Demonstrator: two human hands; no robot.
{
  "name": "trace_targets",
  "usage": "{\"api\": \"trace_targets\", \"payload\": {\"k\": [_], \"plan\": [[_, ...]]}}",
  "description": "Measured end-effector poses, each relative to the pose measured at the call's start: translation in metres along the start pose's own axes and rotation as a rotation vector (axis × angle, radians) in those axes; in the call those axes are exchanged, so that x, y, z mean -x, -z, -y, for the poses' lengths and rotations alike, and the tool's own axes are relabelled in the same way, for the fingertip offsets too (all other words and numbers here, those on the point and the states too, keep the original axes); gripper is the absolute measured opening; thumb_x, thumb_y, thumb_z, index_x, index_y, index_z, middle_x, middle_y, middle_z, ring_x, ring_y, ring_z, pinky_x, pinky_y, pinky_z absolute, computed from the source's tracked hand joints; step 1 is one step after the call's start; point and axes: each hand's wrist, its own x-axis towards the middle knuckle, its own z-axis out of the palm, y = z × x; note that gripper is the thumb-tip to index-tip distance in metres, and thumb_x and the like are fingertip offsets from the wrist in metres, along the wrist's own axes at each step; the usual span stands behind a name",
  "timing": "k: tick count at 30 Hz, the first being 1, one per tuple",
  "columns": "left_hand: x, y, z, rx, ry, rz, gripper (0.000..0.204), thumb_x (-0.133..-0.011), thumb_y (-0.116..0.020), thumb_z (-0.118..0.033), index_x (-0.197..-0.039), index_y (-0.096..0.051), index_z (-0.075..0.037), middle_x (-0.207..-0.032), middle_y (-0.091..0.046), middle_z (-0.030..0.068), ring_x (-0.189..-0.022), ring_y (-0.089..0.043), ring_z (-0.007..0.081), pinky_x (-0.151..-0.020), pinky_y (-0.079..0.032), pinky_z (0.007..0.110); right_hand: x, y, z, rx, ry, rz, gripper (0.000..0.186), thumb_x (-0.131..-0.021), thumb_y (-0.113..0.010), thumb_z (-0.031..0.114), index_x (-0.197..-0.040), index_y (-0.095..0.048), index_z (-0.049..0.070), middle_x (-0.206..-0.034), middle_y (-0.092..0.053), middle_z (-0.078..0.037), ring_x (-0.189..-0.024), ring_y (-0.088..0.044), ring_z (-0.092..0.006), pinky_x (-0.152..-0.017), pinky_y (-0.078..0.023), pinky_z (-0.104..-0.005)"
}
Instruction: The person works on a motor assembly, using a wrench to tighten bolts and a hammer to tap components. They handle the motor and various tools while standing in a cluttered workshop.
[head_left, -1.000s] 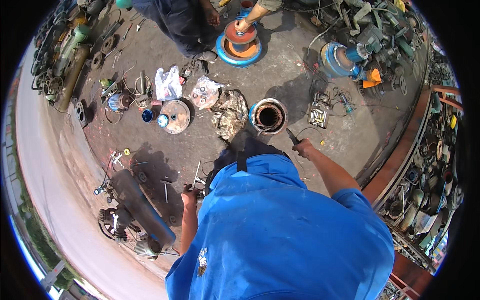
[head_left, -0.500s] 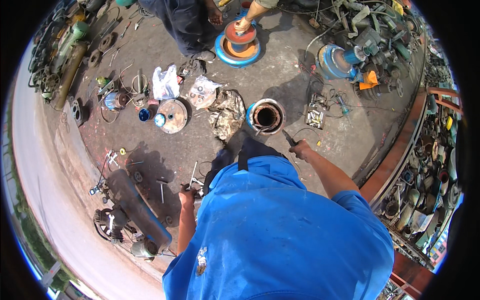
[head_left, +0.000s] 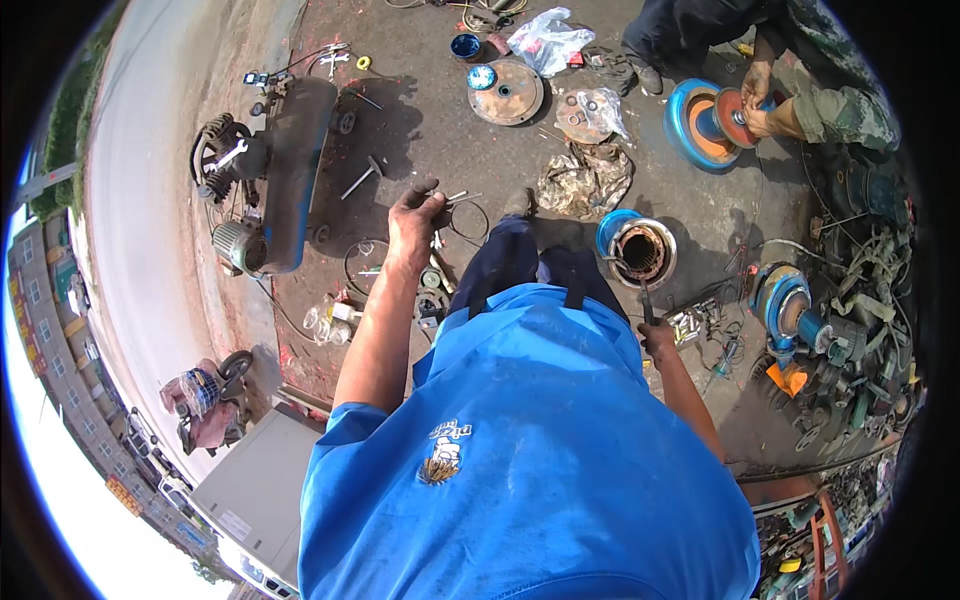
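Observation:
My left hand is raised at centre-left, fingers curled; what it may hold cannot be made out. Thin metal rods lie just beyond it. My right hand grips a dark bar-shaped tool, which points to the rim of an open, blue-sided cylindrical motor housing. The housing has a rusty slotted ring inside. A crumpled camouflage cloth lies above the housing, near round metal plates. A T-handled tool lies left of my left hand.
A co-worker's hands hold a red disc over a blue ring part. An air compressor stands left. Piled machinery and a blue pump are right. A three-wheeler, a grey box vehicle and the road are at left.
The view has swung left, shifting the scene rightward and bringing vehicles in. My left hand has come up from beside my hip. My right hand still grips the tool beside the housing.

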Motion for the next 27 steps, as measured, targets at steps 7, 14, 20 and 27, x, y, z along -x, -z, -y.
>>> {"api": "trace_targets", "payload": {"k": [7,14,20,27], "plan": [[0.035,0.059,0.022,0.385,0.130,-0.102,0.012,-0.094,-0.067,-0.010,-0.100,-0.065,0.000,-0.084,-0.064,0.0051,-0.071,-0.060,0.0148,-0.064,-0.052,0.029,0.024,-0.066,0.187,0.515,0.818,0.035,0.055,-0.075,-0.065,0.017,-0.124,-0.059,-0.007,-0.105,-0.068,-0.030,-0.103,-0.065,-0.0452,-0.092,-0.050,-0.0455],[0.043,0.177,0.043,0.584,0.058,-0.290,0.014,-0.094,-0.065,-0.008,-0.105,-0.066,0.001,-0.085,-0.065,0.0048,-0.071,-0.060,0.0130,-0.063,-0.051,0.027,0.129,-0.204,0.343,0.603,0.949,0.145,0.043,-0.076,-0.064,0.015,-0.115,-0.062,-0.003,-0.079,-0.065,-0.011,-0.072,-0.058,-0.0201,-0.070,-0.050,-0.0380],[0.039,0.299,0.086,0.729,0.037,-0.537,0.023,-0.096,-0.063,-0.012,-0.115,-0.065,0.001,-0.087,-0.064,0.0041,-0.068,-0.059,0.0137,-0.063,-0.052,0.027,0.149,-0.290,0.388,0.912,1.028,0.234,0.049,-0.076,-0.067,0.014,-0.121,-0.061,-0.004,-0.099,-0.070,-0.019,-0.092,-0.066,-0.0275,-0.087,-0.051,-0.0392],[0.051,0.371,0.123,0.993,0.106,-0.734,0.023,-0.097,-0.060,-0.013,-0.117,-0.063,-0.002,-0.085,-0.061,0.0039,-0.065,-0.060,0.0152,-0.061,-0.052,0.028,0.170,-0.388,0.461,1.140,1.084,0.293,0.057,-0.079,-0.070,0.019,-0.128,-0.055,-0.005,-0.110,-0.067,-0.029,-0.107,-0.065,-0.0407,-0.095,-0.049,-0.0431]]}}
